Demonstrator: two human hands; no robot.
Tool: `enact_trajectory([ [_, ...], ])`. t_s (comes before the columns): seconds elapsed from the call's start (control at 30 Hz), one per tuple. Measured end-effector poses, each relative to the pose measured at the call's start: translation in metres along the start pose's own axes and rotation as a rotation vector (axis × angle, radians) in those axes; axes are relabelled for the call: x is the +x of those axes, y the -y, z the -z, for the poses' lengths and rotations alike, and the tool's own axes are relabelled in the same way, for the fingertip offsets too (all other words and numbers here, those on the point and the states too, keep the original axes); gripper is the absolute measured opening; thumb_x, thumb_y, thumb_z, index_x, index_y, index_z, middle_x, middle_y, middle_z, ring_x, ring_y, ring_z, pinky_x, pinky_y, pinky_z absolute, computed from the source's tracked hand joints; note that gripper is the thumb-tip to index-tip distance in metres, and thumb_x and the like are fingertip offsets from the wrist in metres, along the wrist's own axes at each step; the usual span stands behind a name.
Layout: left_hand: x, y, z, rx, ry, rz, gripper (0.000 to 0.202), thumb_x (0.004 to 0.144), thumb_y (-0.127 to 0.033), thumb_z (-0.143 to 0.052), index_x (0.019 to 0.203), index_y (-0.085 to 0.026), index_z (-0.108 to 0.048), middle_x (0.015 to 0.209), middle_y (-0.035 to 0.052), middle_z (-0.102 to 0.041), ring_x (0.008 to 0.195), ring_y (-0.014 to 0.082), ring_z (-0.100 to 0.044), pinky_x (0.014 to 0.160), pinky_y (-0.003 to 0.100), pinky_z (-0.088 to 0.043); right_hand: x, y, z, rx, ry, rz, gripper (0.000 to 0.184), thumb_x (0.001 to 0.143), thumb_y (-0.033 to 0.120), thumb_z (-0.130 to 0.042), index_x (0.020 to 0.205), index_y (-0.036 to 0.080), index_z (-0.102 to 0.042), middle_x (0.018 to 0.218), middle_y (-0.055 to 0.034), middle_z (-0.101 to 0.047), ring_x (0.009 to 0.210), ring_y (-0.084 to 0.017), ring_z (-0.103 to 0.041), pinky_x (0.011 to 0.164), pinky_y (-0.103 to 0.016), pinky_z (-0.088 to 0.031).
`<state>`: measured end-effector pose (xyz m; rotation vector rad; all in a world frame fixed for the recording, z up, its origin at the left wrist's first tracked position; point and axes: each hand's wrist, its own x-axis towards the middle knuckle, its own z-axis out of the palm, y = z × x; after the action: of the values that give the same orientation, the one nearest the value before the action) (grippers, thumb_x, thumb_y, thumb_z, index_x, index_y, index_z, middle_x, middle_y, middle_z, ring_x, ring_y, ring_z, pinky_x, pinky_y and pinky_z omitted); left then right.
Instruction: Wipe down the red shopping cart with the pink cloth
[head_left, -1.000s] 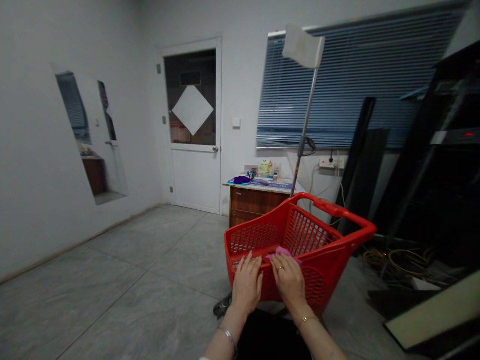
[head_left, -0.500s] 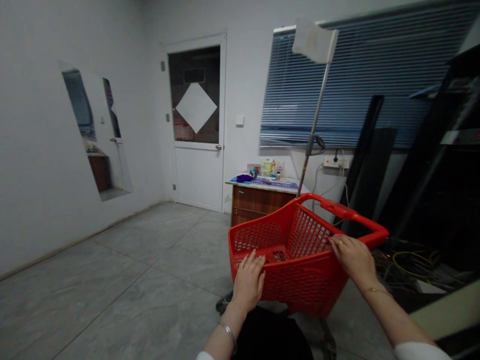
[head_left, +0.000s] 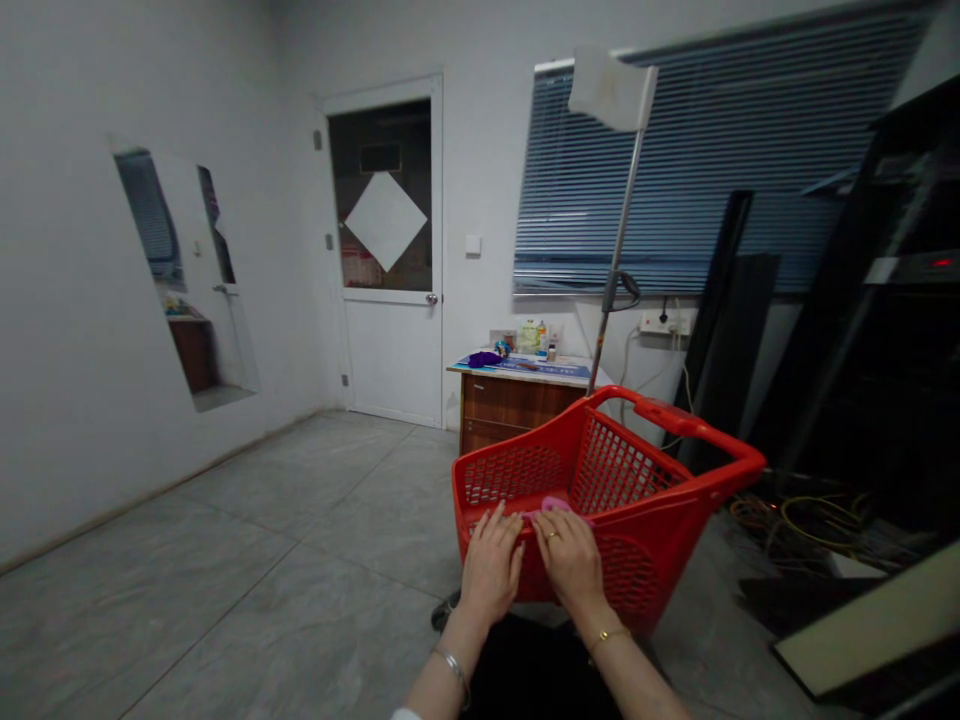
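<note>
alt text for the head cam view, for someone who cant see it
A left hand and right hand rest at the near rim of a red plastic shopping cart, with a pink cloth between them. Beyond stand a wooden cabinet and a white door, above a grey tiled floor.

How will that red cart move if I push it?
The red plastic cart probably feels light: its walls are full of holes. It should roll easily on its dark caster. It might tip if shoved hard, since the basket sits high.
</note>
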<state>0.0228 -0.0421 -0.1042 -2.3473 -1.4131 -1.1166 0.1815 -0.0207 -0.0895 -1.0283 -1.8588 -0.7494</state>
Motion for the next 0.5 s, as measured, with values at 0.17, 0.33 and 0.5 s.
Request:
enact_trajectory([
  [0.17, -0.001, 0.004, -0.001, 0.016, 0.003, -0.023, 0.047, 0.094, -0.015, -0.044, 0.14, -0.022, -0.045, 0.136, 0.0066, -0.059, 0.138, 0.024, -0.041, 0.111, 0.052, -0.039, 0.004, -0.04, 0.016, -0.025, 0.052, 0.062, 0.024, 0.093, 0.019, -0.048, 0.106, 0.021, -0.068, 0.106, -0.0062, -0.071, 0.105, -0.018, -0.061, 0.097, -0.035, -0.041],
  [0.33, -0.002, 0.006, -0.003, 0.021, -0.001, -0.04, 0.05, 0.094, -0.015, -0.043, 0.143, -0.022, -0.041, 0.139, 0.0067, -0.057, 0.14, 0.0234, -0.037, 0.112, 0.052, -0.038, 0.014, -0.143, 0.053, -0.239, 0.113, 0.069, 0.023, 0.094, 0.025, -0.049, 0.099, 0.02, -0.071, 0.102, -0.0075, -0.071, 0.103, -0.019, -0.06, 0.093, -0.033, -0.041],
  [0.5, -0.001, 0.004, -0.002, 0.02, -0.004, -0.027, 0.048, 0.094, -0.014, -0.043, 0.142, -0.022, -0.044, 0.138, 0.0068, -0.057, 0.139, 0.0243, -0.038, 0.112, 0.053, -0.037, 0.024, -0.209, 0.077, -0.411, 0.067, -0.044, 0.027, 0.094, 0.031, -0.05, 0.092, 0.015, -0.071, 0.096, -0.0096, -0.071, 0.096, -0.02, -0.061, 0.088, -0.033, -0.042],
])
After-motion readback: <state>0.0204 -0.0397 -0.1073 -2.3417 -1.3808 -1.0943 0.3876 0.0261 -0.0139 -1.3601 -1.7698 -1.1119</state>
